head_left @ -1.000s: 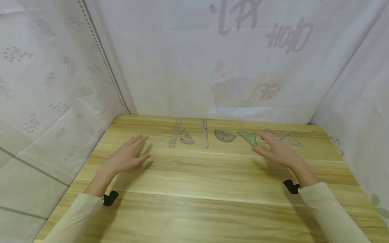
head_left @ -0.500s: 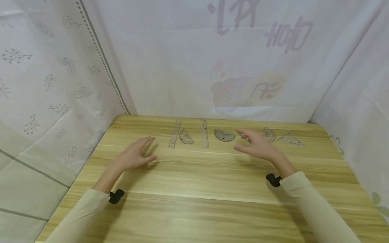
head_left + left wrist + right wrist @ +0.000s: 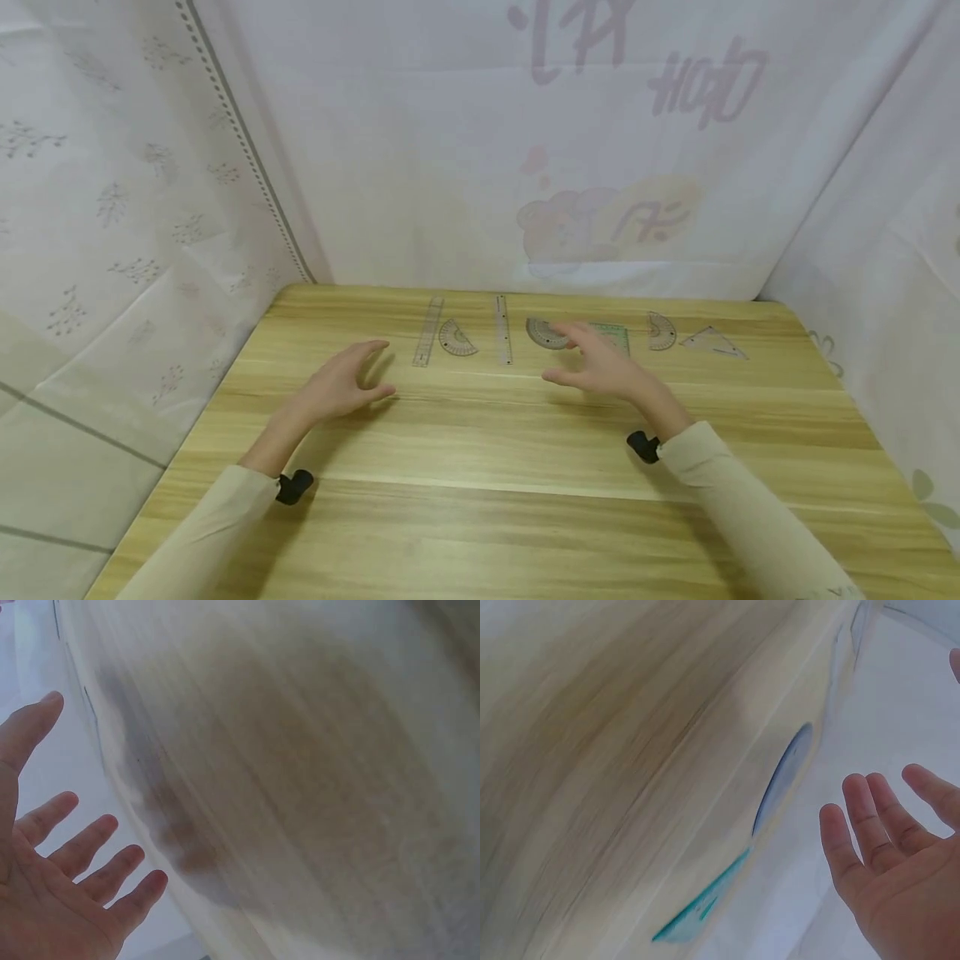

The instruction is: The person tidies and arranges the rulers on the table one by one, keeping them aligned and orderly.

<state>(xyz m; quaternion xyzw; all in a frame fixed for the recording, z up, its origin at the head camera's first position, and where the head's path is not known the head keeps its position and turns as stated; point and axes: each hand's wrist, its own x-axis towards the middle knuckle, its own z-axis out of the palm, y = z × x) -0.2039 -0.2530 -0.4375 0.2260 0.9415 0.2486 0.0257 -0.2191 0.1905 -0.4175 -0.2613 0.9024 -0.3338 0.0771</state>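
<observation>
In the head view my right hand [image 3: 602, 364] hovers over the table, fingers spread, holding nothing. Its fingers partly cover a green set square [image 3: 617, 337] and the edge of a grey protractor [image 3: 543, 332]; the right wrist view also shows that green set square [image 3: 701, 907] below the protractor [image 3: 784, 776]. My left hand [image 3: 340, 385] is raised over the left side of the table with thumb and fingers apart, empty. Nearest to it lie a clear ruler [image 3: 427, 333] and a small clear protractor [image 3: 456, 337]. The left wrist view has the left palm [image 3: 56, 907] with its fingers loosely extended.
Along the back of the wooden table [image 3: 465, 442] are another clear ruler [image 3: 502, 331], a second small protractor [image 3: 662, 332] and a clear set square [image 3: 714, 342]. Printed white cloth [image 3: 420, 167] hangs behind the table and at both sides.
My right hand has moved left, from over the right-hand set square and protractor to beside the grey protractor, uncovering them. My left hand has shifted slightly right. The drawing tools lie where they were.
</observation>
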